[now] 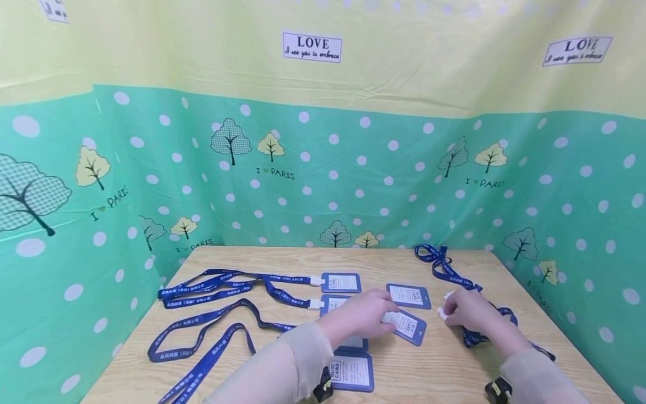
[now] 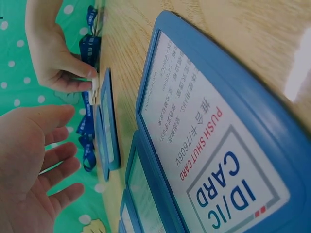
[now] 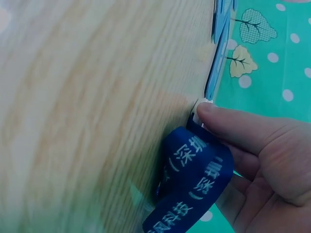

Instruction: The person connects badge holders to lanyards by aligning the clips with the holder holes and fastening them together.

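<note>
Badges (image 1: 351, 371) on wooden table (image 1: 404, 376); dotted curtain (image 1: 282, 216) behind.

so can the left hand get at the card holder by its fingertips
Likely yes: the left hand is open close by that card holder, with nothing seen between them, and the right hand is off to the side.

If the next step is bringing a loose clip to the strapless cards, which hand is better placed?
Probably the right hand: it pinches a clip on a blue strap, close to the strapless cards. The left hand is at the nearer card, its fingers open, with no clip visible.
</note>
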Motion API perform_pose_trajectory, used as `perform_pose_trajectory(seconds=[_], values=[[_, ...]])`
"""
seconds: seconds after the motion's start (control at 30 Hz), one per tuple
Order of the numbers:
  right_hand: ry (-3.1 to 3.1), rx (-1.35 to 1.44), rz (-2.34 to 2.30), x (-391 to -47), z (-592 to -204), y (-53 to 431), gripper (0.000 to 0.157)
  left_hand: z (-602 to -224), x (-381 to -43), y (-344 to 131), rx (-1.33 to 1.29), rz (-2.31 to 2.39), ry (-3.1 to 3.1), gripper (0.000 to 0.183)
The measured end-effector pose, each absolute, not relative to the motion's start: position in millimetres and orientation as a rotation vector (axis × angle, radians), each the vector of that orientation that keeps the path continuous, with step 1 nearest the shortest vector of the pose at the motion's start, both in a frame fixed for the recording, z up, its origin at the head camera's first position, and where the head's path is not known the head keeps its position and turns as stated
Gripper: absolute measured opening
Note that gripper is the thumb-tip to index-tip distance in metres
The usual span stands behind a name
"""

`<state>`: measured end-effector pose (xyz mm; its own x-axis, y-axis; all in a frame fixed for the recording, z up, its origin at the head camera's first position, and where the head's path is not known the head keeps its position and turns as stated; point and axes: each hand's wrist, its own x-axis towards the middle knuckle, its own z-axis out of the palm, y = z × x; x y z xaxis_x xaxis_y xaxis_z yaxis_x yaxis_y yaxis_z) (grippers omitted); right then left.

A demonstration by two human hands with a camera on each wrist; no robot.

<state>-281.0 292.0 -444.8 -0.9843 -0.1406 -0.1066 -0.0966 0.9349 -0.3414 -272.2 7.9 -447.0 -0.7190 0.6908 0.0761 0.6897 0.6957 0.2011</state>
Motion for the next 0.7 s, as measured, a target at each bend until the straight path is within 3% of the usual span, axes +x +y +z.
perform_pose_trajectory(seconds=[0.7], values=[[2.940, -0.354, -0.437, -271.5, -444.1, 286.7, 0.020, -450.4, -268.5, 1.4, 1.211, 0.352, 2.882, 0.045]])
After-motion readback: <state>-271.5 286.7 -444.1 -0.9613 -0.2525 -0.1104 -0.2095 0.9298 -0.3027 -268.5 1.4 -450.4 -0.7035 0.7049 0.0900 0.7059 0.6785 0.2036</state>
